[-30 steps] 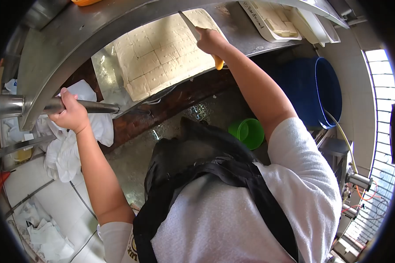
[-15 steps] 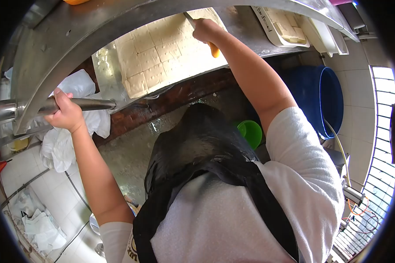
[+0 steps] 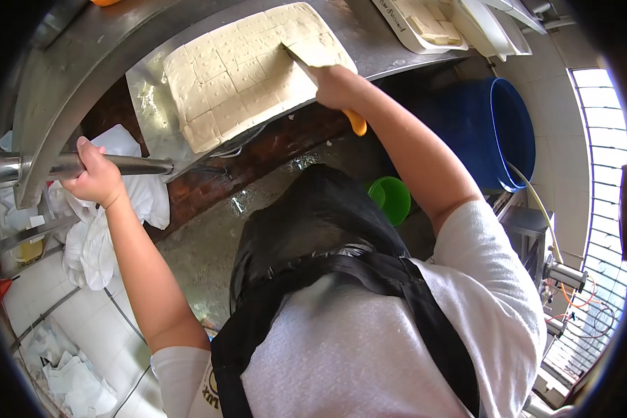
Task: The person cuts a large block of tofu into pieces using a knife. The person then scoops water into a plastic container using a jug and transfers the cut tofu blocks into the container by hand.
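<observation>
A large pale slab that looks like tofu [image 3: 240,70] lies on a metal work surface [image 3: 146,111], scored by lines into rectangular blocks. My right hand [image 3: 338,87] is closed around the orange handle of a knife [image 3: 301,58], above the slab's right part. The blade slants up and left, its tip at the slab's surface; how deep it sits I cannot tell. On the left, my left hand [image 3: 94,175] is wrapped around a round metal bar [image 3: 143,164], thumb on top.
White trays [image 3: 425,43] holding pale blocks stand at the upper right. Below them is a blue barrel [image 3: 498,136]. A green bucket [image 3: 390,200] sits on the wet floor near my apron. White cloths [image 3: 94,244] hang beneath the bar. A curved metal edge [image 3: 70,97] arches at the upper left.
My right hand has drawn the knife toward my body across the slab. My left hand keeps its hold on the bar. The whole view has shifted slightly.
</observation>
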Demonstrator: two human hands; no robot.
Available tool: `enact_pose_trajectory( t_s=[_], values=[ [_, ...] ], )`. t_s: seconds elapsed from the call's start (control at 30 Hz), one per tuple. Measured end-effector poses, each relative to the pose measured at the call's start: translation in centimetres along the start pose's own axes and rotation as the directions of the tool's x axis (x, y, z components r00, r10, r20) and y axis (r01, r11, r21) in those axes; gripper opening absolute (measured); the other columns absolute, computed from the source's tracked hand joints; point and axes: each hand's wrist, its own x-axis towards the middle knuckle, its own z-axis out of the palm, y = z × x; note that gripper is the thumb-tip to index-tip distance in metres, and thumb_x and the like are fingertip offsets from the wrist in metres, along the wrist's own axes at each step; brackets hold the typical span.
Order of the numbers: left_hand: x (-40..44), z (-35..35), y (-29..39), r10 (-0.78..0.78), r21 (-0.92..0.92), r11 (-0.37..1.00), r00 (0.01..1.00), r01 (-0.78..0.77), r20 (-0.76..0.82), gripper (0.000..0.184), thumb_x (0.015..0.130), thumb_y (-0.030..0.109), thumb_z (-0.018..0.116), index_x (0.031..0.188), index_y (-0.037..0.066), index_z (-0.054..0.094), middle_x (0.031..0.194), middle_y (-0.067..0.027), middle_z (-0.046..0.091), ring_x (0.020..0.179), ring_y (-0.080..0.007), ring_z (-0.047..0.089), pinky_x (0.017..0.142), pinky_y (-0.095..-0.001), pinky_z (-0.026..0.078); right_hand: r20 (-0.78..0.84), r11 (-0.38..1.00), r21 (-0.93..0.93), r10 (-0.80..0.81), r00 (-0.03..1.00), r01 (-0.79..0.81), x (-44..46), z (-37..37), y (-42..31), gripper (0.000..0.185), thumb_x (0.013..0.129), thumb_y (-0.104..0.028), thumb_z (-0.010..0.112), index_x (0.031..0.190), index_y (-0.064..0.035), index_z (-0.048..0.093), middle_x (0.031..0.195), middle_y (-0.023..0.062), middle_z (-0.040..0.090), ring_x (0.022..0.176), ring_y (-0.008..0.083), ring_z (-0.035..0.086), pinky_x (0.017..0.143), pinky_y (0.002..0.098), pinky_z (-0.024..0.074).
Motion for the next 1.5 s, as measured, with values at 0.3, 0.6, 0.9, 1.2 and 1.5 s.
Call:
enact_pose_trajectory(
  t_s=[0.3,0.6,0.9,1.2,1.5],
  values=[
    [-0.2,0.0,0.7,-0.065,-0.072,0.995,0.998,0.065,0.007,0.03,0.089,0.016,0.079,0.092,-0.01,0.063,0.08,-0.014,0.072,0.06,-0.0169,0.068,0.056,-0.0282,0.057,0.064,0.989,-0.065,0.134,0.989,-0.13,-20.1,3.9,-0.3,0.068,0.088,-0.01,0.057,0.154,-0.0065,0.04,0.094,0.0203,0.068,0.085,0.0388,0.07,0.077,0.0487,0.0561],
    [-0.6,0.5,1.4,-0.078,-0.089,0.993,0.995,0.072,-0.064,0.029,0.09,0.016,0.078,0.096,-0.009,0.064,0.081,-0.0125,0.071,0.059,-0.016,0.065,0.055,-0.0277,0.054,-0.106,0.977,0.203,0.095,0.99,-0.072,-26.5,1.9,5.1,0.068,0.088,-0.008,0.063,0.153,-0.0114,0.045,0.095,0.0176,0.065,0.086,0.0384,0.069,0.076,0.0486,0.0565],
    [-0.5,0.4,1.1,-0.086,0.045,0.995,0.994,0.088,-0.063,0.037,0.09,0.02,0.079,0.1,-0.011,0.062,0.087,-0.0157,0.075,0.06,-0.0182,0.068,0.057,-0.0283,0.055,-0.073,0.948,0.182,0.278,0.958,-0.261,0.5,-4.1,5.0,0.066,0.087,-0.013,0.051,0.153,-0.0123,0.048,0.109,0.0289,0.071,0.102,0.0429,0.07,0.093,0.0479,0.0545],
    [-0.3,0.2,-0.2,-0.022,0.133,0.991,0.997,0.031,-0.07,0.031,0.09,0.019,0.076,0.098,-0.009,0.065,0.087,-0.0118,0.077,0.06,-0.0181,0.07,0.059,-0.0292,0.054,-0.083,0.973,-0.042,0.221,0.972,-0.225,14.4,-4.8,5.0,0.066,0.084,-0.01,0.053,0.149,-0.0116,0.053,0.113,0.0254,0.073,0.103,0.0387,0.072,0.091,0.046,0.0576],
    [-0.5,0.6,0.7,0.01,0.05,0.999,0.997,-0.007,-0.073,0.026,0.091,0.018,0.075,0.088,-0.006,0.069,0.076,-0.0102,0.074,0.056,-0.0173,0.068,0.057,-0.0298,0.053,0.03,0.959,-0.182,0.225,0.974,-0.216,14.3,-5.0,4.6,0.033,0.082,-0.006,0.056,0.108,0.0018,0.074,0.088,0.0211,0.076,0.085,0.0345,0.076,0.076,0.043,0.0596]
  ],
)
